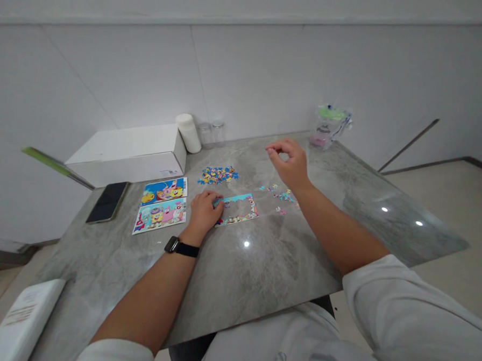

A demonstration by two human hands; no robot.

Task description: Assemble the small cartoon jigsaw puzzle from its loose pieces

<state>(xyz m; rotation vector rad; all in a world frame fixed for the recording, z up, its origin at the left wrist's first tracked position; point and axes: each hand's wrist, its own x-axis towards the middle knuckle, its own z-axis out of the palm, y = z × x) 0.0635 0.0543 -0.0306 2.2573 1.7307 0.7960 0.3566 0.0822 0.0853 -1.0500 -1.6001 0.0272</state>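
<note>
On the grey marble desk [269, 265] my left grip [204, 208] lies knuckles up on the left end of the half-built puzzle [240, 210]. The forearm runs straight out from me, a black watch [182, 247] on the wrist. The fingers are loosely bent and press down on the puzzle's edge rather than closing round anything. My right grip [290, 159] is raised off the desk further back and to the right, wrist cocked and palm turned inward. Its thumb and forefinger are pinched narrow into a ring; whether a piece sits between them I cannot tell. Just below that wrist lies a thin scatter of loose pieces [280, 195], too small to count. One denser heap of pieces [218, 174] lies behind the puzzle. Left of my left grip are two finished cartoon pictures, the upper one [164, 190] blue and the lower one [160, 215] pale, lying just beside each other. Beyond them lie one dark phone [107, 201] and one white box [130, 154]. By the wall stand one white bottle [189, 132] and two clear jars [205, 134], with one plastic bag [330, 124] at the far right corner.
</note>
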